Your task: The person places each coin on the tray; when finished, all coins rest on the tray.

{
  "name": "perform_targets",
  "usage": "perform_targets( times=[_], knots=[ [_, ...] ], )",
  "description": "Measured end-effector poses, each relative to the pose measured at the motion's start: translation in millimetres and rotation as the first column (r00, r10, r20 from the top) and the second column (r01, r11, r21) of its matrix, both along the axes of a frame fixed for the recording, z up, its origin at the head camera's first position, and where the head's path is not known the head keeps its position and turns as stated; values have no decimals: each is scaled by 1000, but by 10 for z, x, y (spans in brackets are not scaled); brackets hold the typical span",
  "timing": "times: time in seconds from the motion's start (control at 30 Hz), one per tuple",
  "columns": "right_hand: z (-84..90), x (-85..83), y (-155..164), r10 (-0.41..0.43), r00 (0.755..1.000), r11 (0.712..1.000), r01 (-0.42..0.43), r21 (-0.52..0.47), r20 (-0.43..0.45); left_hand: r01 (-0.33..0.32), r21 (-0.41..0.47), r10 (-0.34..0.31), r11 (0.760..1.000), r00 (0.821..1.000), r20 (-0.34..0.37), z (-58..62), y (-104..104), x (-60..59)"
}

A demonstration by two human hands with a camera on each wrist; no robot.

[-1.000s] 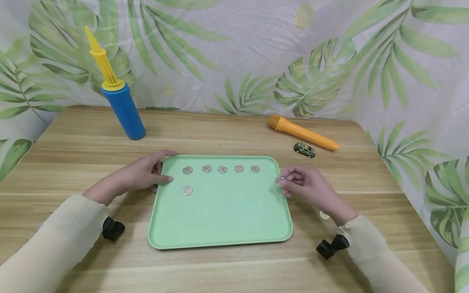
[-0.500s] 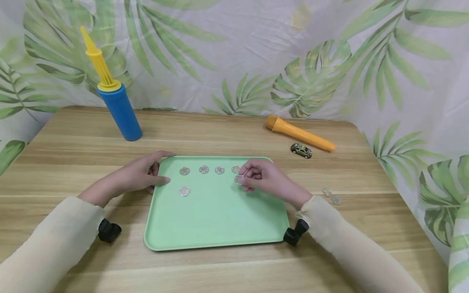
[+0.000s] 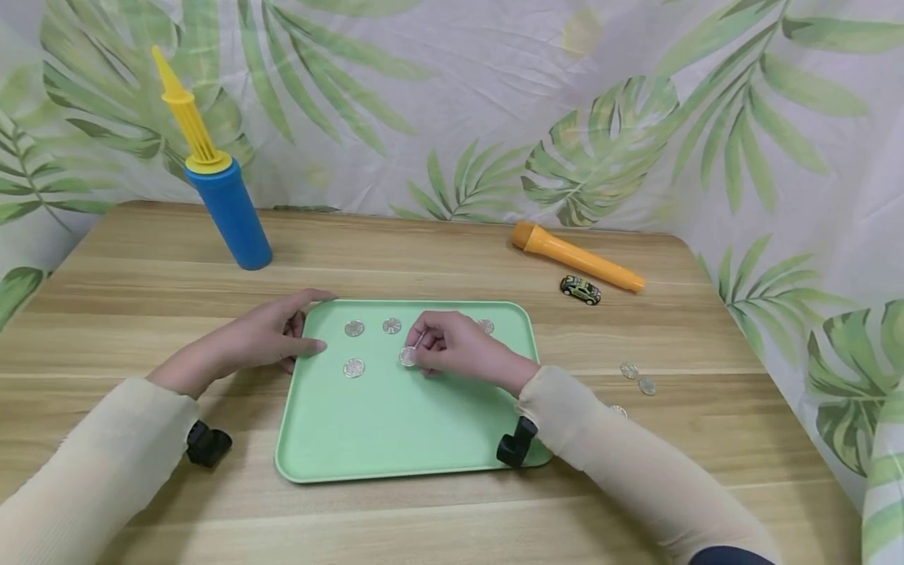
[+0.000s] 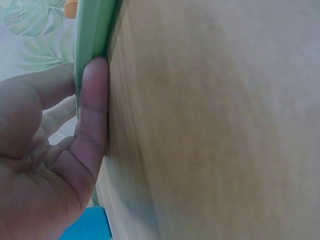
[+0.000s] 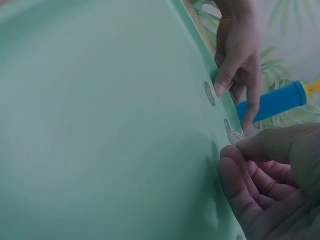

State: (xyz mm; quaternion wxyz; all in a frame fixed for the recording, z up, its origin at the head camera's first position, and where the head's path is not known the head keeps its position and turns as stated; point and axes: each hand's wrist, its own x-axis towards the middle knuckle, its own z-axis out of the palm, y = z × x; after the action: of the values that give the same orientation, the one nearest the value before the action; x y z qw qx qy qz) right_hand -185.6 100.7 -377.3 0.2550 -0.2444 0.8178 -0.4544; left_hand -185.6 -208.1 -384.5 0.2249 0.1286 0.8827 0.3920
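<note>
One coin (image 3: pixel 408 356) was pinched between the thumb and fingertips of the right hand (image 3: pixel 457 349), low over the green tray (image 3: pixel 395 439), just right of the lone coin (image 3: pixel 354 367) that began a second row. In the right wrist view the pinched coin (image 5: pixel 235 137) showed at the fingertips (image 5: pixel 250 145), close to the tray floor; whether it touched the floor could not be told. The left hand (image 3: pixel 254 341) lay at the tray's left rim, thumb on the inside and fingers loosely bent along the edge, steadying it; the left wrist view showed a finger (image 4: pixel 92 115) pressed flat against the rim (image 4: pixel 92 30).

Three coins of the back row were visible, at (image 3: pixel 354 328), (image 3: pixel 391 325) and (image 3: pixel 485 325); the right hand hid the rest. To do this step well, the coin probably needed to go down flat, level with its neighbour in the second row and under the back-row coin above it, with the same gap as the others. Letting go only once it lay flat would likely keep it from rolling or sliding on the smooth tray.

Spare coins (image 3: pixel 638 378) lay on the table (image 3: pixel 706 329) to the right, well apart from the tray. A blue pump (image 3: pixel 227 212), an orange tube (image 3: pixel 577 257) and a toy car (image 3: pixel 581 289) stood farther back.
</note>
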Motion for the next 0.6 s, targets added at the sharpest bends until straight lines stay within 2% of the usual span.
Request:
perform_targets(
  times=[0.13,0.23,0.4,0.6],
  knots=[
    [4,0,-122,39,999,998,-37,56,-24,-1,15,1,1000,1000,-10,2,0,12],
    [-1,-1,-187,62,995,992,-52,115,-80,-5,7,6,1000,1000,-9,3,2,13],
    [0,12,-250,71,982,975,-31,222,-174,-10,-12,10,1000,1000,-8,6,12,4],
    [20,37,-285,65,982,962,-15,272,-177,-8,-16,7,1000,1000,-20,-1,14,3]
  ],
)
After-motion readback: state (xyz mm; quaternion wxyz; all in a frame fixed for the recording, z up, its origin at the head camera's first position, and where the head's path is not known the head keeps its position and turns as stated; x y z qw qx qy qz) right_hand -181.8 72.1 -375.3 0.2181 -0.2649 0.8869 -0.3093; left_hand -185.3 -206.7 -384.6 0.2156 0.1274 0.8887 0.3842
